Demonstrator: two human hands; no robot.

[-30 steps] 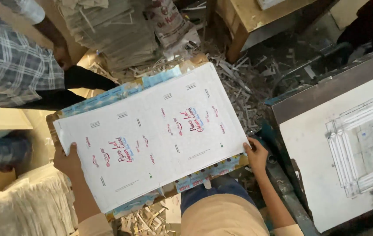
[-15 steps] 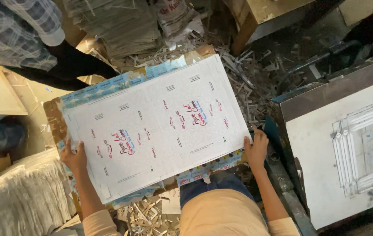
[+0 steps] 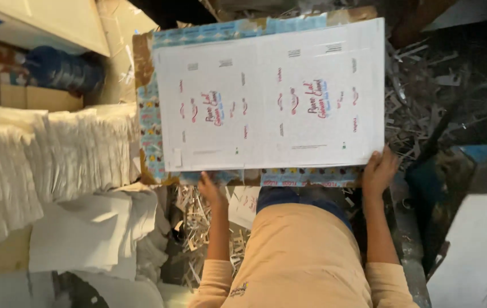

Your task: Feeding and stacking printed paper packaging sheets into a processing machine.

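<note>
Left hand: the left hand (image 3: 211, 188) gripped the near edge of the white printed sheet (image 3: 272, 94), fingers curled under it and mostly hidden.
Right hand: the right hand (image 3: 378, 170) clasped the same edge near the right corner, fingers spread over the rim.
Sheet: it lay flat between and beyond both grips, atop a blue patterned board (image 3: 147, 114).
Left of the left grip: stacked white paper (image 3: 44, 159).
Beyond the right grip: paper scraps (image 3: 420, 91).
</note>
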